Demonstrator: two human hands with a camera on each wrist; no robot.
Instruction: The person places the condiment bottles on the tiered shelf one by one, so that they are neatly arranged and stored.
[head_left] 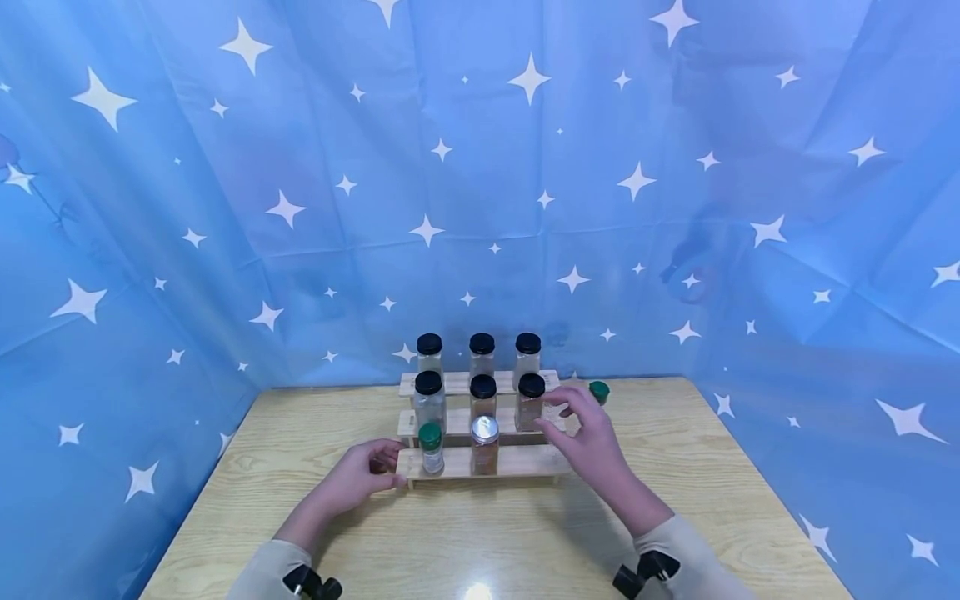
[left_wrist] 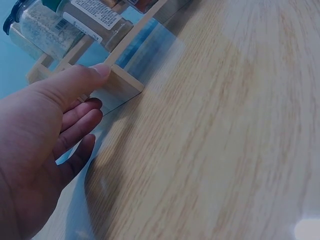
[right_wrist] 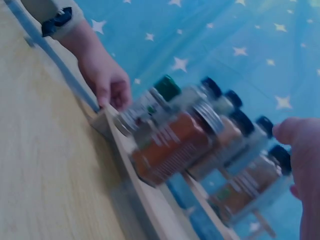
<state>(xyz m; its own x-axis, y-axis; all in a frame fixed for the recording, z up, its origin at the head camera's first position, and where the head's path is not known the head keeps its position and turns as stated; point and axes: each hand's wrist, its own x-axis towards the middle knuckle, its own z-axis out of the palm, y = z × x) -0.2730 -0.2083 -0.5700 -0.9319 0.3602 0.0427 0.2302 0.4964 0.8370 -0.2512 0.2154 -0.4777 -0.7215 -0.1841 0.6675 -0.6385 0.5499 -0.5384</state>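
A three-tier wooden spice rack (head_left: 517, 461) stands on the table with several spice jars on it. At its left end, my left hand (left_wrist: 35, 125) holds the front tier, thumb on the corner and fingers by the side. My right hand (head_left: 588, 433) is beside the black-capped jar (head_left: 529, 408) at the right of the middle tier, fingers spread around empty space; the head view does not settle whether they touch. The front tier bears a green-capped jar (head_left: 432, 450) and a silver-capped jar of reddish spice (right_wrist: 172, 147).
Black-capped jars (head_left: 482, 354) line the back tier. Another green-capped jar (head_left: 599, 392) stands right of the rack, partly hidden behind my right hand. A blue star-patterned cloth (head_left: 480, 167) hangs behind the wooden table (head_left: 450, 542).
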